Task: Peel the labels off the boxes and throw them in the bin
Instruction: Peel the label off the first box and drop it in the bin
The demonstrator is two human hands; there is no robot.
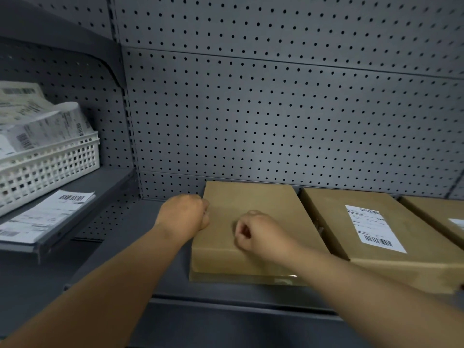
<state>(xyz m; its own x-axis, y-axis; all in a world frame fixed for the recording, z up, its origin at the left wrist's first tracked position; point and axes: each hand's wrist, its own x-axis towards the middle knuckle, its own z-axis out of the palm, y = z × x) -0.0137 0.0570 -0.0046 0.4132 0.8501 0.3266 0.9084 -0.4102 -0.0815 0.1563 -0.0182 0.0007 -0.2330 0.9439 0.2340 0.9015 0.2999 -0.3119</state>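
Brown cardboard is the main material here: three boxes lie in a row on the grey shelf (125, 252). The left box (251, 217) shows a bare top with no label to see. The middle box (326, 222) carries one white label (374, 228), flat and fully stuck. The third box (437, 212), at the right edge, shows only a corner of another label (458, 223).

The left hand (184, 214) is curled into a fist at the left edge of the bare box, touching it. The right hand (258, 234) rests on top of the same box, fingers curled in; nothing can be seen between them, so whether it pinches anything cannot be told.

The step in hand seems to be between boxes: this box looks finished. The next move probably calls for reaching to the middle box and lifting one corner of its label with a fingernail.

At the left, one white basket (50, 162), probably the bin, holds several peeled labels. One loose label sheet (47, 214) lies below it.
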